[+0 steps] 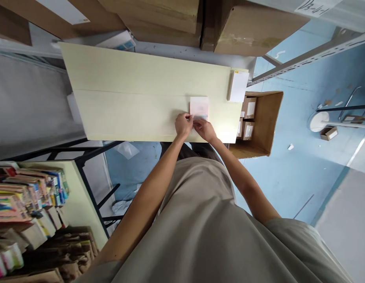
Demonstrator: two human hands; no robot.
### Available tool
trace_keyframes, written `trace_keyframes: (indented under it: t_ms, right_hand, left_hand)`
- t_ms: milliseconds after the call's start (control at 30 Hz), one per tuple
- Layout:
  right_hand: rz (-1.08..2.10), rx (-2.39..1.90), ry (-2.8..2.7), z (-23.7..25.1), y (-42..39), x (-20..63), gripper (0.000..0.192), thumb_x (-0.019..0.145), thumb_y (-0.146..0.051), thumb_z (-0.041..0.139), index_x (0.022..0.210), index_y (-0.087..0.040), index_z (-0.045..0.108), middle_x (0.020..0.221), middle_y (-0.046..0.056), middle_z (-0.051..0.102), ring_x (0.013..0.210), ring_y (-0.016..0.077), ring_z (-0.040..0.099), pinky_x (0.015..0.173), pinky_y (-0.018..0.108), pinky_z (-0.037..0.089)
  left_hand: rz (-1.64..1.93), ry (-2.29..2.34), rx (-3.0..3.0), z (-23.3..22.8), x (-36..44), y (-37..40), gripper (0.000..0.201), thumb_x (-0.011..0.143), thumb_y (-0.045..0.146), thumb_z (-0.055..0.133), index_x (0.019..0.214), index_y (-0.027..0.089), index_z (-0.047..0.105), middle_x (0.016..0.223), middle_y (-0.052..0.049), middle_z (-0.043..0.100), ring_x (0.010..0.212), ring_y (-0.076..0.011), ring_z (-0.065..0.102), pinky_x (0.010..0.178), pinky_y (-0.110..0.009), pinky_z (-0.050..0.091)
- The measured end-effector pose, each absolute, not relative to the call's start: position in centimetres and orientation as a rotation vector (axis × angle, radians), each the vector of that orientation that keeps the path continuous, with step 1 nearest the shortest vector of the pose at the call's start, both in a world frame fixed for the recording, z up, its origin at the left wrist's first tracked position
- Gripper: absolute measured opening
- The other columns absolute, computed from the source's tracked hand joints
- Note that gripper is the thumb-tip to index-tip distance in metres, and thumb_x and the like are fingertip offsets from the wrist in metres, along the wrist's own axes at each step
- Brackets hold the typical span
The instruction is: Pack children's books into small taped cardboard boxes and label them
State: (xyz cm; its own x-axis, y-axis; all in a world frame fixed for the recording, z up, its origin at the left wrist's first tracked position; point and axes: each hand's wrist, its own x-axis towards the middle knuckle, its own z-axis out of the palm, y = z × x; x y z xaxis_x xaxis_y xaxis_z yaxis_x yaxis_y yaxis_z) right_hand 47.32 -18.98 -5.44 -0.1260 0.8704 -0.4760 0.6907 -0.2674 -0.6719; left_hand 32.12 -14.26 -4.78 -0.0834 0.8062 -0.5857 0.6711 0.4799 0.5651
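A thin, pale pink and white rectangular packet [199, 106] lies on the cream tabletop [135, 114] near its front edge. Whether it is a booklet, a card or something wrapped is too small to tell. My left hand [184, 125] pinches at the packet's near left corner, thumb and fingers pressed together. Close beside it, my right hand [204, 129] has its fingers curled over the packet's near edge. The fingertips of both hands almost meet there and cover that edge.
A white box [239, 86] sits at the table's right end. Below that end, an open carton [265, 125] holds several small brown boxes. Large cardboard boxes [259, 29] line the back. Books [32, 188] and brown paper bags [73, 251] are stacked at lower left.
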Motion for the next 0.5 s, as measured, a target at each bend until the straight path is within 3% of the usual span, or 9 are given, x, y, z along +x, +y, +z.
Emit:
trace_keyframes:
  t_ms: [133, 200, 400, 500]
  right_hand:
    - [1.078, -2.19, -1.453, -5.5, -19.0, 50.2, 0.034, 0.113, -0.039, 0.059, 0.133, -0.017, 0.076, 0.132, 0.018, 0.081, 0.108, 0.0282, 0.08, 0.101, 0.043, 0.065]
    - [1.097, -2.247, -1.31, -5.8, -18.7, 51.1, 0.036, 0.112, -0.044, 0.062, 0.133, -0.017, 0.074, 0.127, 0.019, 0.083, 0.106, 0.0293, 0.08, 0.099, 0.044, 0.065]
    - [1.321, -2.187, -1.255, -6.6, -17.1, 50.8, 0.031, 0.107, -0.053, 0.068, 0.099, -0.023, 0.073, 0.099, 0.01, 0.084, 0.092, 0.0274, 0.077, 0.09, 0.041, 0.064]
    - [1.318, -2.229, -1.284, -6.1, -16.5, 50.5, 0.031, 0.105, -0.052, 0.067, 0.091, -0.024, 0.07, 0.096, 0.009, 0.084, 0.089, 0.0268, 0.077, 0.088, 0.04, 0.063]
  left_hand:
    - [0.161, 1.827, 1.222, -4.7, 31.8, -14.2, 0.027, 0.111, 0.036, 0.067, 0.107, 0.019, 0.087, 0.108, -0.013, 0.089, 0.113, -0.0296, 0.082, 0.105, -0.037, 0.057]
    - [0.175, 1.815, 1.229, -4.8, 31.5, -14.2, 0.029, 0.111, 0.039, 0.067, 0.103, 0.02, 0.087, 0.104, -0.012, 0.089, 0.111, -0.0305, 0.082, 0.102, -0.038, 0.058]
    - [0.184, 1.823, 1.287, -5.3, 30.9, -13.6, 0.027, 0.111, 0.041, 0.072, 0.093, 0.024, 0.082, 0.106, -0.013, 0.087, 0.109, -0.0348, 0.08, 0.102, -0.045, 0.057]
    - [0.208, 1.843, 1.305, -4.8, 31.2, -13.7, 0.017, 0.111, 0.033, 0.076, 0.099, 0.022, 0.074, 0.11, -0.015, 0.083, 0.111, -0.0334, 0.077, 0.107, -0.047, 0.056]
